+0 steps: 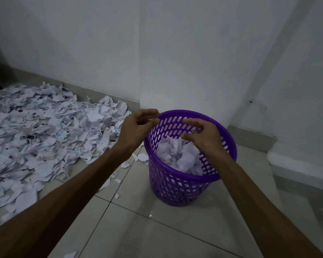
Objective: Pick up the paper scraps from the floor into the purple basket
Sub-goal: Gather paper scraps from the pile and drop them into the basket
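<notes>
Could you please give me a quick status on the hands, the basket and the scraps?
Left hand and right hand open over purple basket, holding nothing. Scraps in basket. Big scrap pile on floor at left. Nothing in the way.

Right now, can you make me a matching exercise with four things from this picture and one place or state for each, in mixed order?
Things:
1. basket
2. paper pile
3. left hand
4. right hand

Places or states:
A. spread over the floor on the left
B. over the basket's opening, fingers loosely curled, holding nothing
C. purple, partly filled with paper
D. at the basket's left rim, empty

Pairs: 1-C, 2-A, 3-D, 4-B
</notes>
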